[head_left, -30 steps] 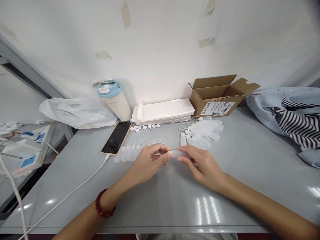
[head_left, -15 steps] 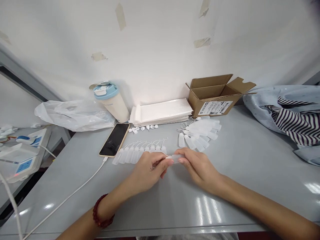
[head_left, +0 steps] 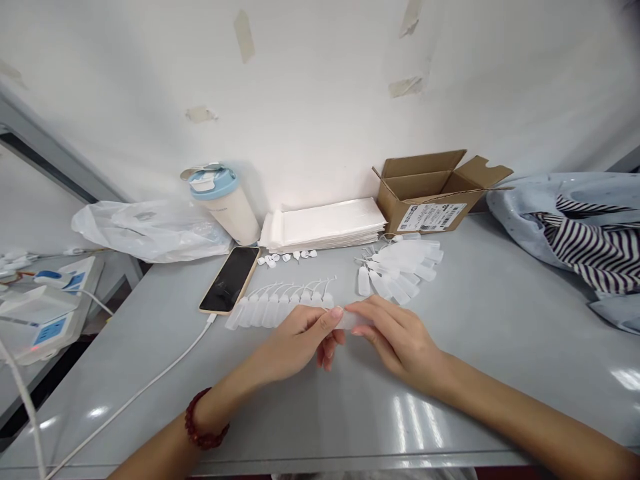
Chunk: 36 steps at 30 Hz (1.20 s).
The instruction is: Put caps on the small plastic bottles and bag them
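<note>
Fingers (head_left: 367, 327) of both hands are closed on one small plastic bottle (head_left: 354, 321), and they pinch it from its two ends. This bottle is translucent and lies between the left hand (head_left: 295, 347) and the right hand (head_left: 400, 347); the fingertips cover a big part of it. A red bead bracelet (head_left: 200, 420) is on the left wrist.

Just behind the left hand, a row of similar bottles (head_left: 270, 310) lies on the bench (head_left: 500, 373), each one with a thin white tube. Behind the right hand there is a loose group of such bottles (head_left: 400, 267), a little apart from the row. Small white caps (head_left: 287, 257) lie in a line further back, in front of a stack of flat white bags (head_left: 323, 223).

To the left of the row lies a phone (head_left: 230, 280) with a white cable (head_left: 150, 380). Along the wall stand a cup with a blue lid (head_left: 225, 207) and an open cardboard box (head_left: 425, 193). A plastic bag (head_left: 150, 230) lies at the left end, and a blue and striped cloth (head_left: 585, 240) lies at the right end.
</note>
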Each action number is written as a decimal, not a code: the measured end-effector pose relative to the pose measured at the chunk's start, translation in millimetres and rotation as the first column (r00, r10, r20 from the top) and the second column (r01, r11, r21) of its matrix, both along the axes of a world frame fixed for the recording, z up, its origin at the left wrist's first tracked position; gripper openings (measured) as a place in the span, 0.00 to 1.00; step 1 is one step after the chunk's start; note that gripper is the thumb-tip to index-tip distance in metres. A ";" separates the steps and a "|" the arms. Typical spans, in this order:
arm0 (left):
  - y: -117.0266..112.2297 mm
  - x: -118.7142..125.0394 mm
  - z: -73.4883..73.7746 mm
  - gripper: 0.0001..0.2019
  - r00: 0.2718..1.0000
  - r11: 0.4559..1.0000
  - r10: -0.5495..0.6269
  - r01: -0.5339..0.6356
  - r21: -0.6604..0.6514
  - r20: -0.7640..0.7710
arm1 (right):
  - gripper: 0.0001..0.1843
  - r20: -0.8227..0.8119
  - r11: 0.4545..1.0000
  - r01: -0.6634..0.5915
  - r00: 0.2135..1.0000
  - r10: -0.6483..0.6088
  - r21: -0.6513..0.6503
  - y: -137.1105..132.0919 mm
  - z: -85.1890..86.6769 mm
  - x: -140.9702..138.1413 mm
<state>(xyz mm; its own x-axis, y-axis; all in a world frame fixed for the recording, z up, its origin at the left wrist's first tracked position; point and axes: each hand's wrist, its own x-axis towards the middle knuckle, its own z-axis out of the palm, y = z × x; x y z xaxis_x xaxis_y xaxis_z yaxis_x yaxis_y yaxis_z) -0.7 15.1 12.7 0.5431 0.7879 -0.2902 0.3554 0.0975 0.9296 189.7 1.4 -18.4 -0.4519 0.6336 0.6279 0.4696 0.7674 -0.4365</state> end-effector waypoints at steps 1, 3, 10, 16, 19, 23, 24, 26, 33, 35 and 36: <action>-0.1 0.1 -0.4 0.25 1.000 1.000 0.000 0.001 -0.027 0.018 | 0.11 0.013 0.999 -0.001 1.000 0.000 0.033 -0.3 -1.0 0.4; -1.2 0.3 -2.0 0.24 1.000 1.000 0.008 -0.008 0.021 0.017 | 0.11 0.023 1.000 -0.007 1.000 0.007 0.027 -1.2 -1.4 0.8; -3.9 0.2 -16.1 0.20 0.976 0.624 0.116 0.072 0.778 -0.184 | 0.15 -0.288 0.665 -0.218 0.958 0.004 -0.715 1.1 10.9 0.3; 0.3 -2.4 -33.0 0.17 0.956 0.258 0.127 0.225 0.940 -0.263 | 0.24 -0.527 0.084 -0.520 0.836 -0.153 -0.850 10.4 15.0 4.1; 2.8 -3.1 -33.2 0.17 0.941 0.291 0.133 0.262 0.920 -0.310 | 0.25 -0.479 0.133 -0.463 0.868 -0.131 -0.876 11.1 18.1 3.3; 11.2 -8.1 -26.5 0.12 0.942 0.495 0.181 0.162 0.854 -0.284 | 0.17 -0.175 0.671 -0.067 0.980 -0.095 -0.738 19.3 23.8 14.1; 15.1 -11.1 -25.2 0.12 0.935 0.539 0.224 0.115 0.834 -0.274 | 0.15 -0.098 0.821 0.074 0.983 -0.156 -0.566 24.9 24.9 21.2; 25.5 -20.2 -24.4 0.12 0.901 0.572 0.342 0.024 0.820 -0.265 | 0.14 -0.067 0.918 0.373 0.921 -0.384 -0.133 40.0 25.8 40.0; 70.2 -69.5 -31.2 0.14 0.739 0.466 0.586 0.029 0.885 -0.332 | 0.17 -0.002 0.710 0.690 0.717 -0.697 0.141 87.1 9.1 93.2; 77.6 -78.7 -33.0 0.16 0.744 0.474 0.578 0.029 0.880 -0.336 | 0.15 0.058 0.736 0.672 0.734 -0.677 0.085 90.8 2.5 95.6; 80.0 -81.5 -33.9 0.16 0.752 0.481 0.564 0.036 0.876 -0.341 | 0.15 0.077 0.744 0.665 0.740 -0.668 0.058 91.3 0.4 95.2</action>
